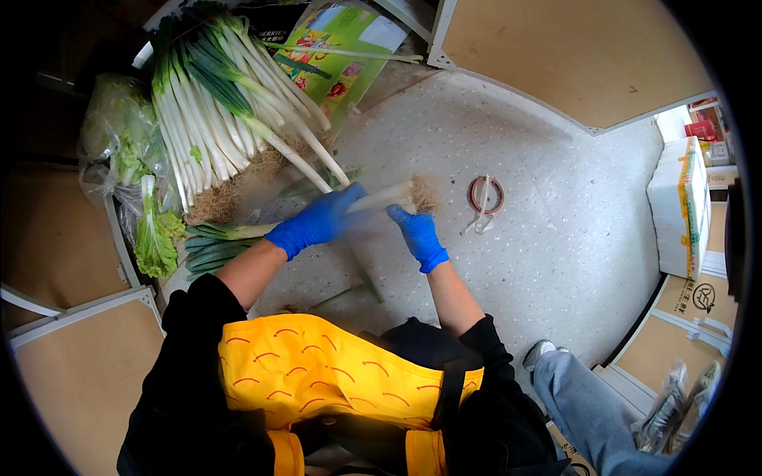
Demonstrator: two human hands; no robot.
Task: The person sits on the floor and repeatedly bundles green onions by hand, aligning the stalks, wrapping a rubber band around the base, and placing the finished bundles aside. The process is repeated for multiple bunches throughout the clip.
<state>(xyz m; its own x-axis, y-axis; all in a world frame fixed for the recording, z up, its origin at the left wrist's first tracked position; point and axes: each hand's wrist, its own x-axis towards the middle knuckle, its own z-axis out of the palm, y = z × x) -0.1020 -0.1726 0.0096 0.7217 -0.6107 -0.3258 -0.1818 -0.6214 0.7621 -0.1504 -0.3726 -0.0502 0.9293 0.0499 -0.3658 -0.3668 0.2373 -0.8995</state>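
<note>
My left hand [324, 217], in a blue glove, is closed around a long green onion [381, 198]. Its root end is blurred and points right. My right hand [418, 237], gloved alike, is at the roots with its thumb raised; whether its fingers grip the stalk is unclear. Up and to the left lies a large pile of long green onions [202, 119], white stalks and tangled roots towards me. More green onions with dark leaves [217, 256] lie on the floor beneath my left forearm. A loose leaf [369, 279] lies below my hands.
A roll of tape [486, 195] lies on the speckled floor [536, 250]. Leafy greens [156, 244] and a plastic bag [116, 128] are at left, beside board panels [89, 381]. A white foam box [678, 208] stands at right. Another person's leg [577, 392] is at lower right.
</note>
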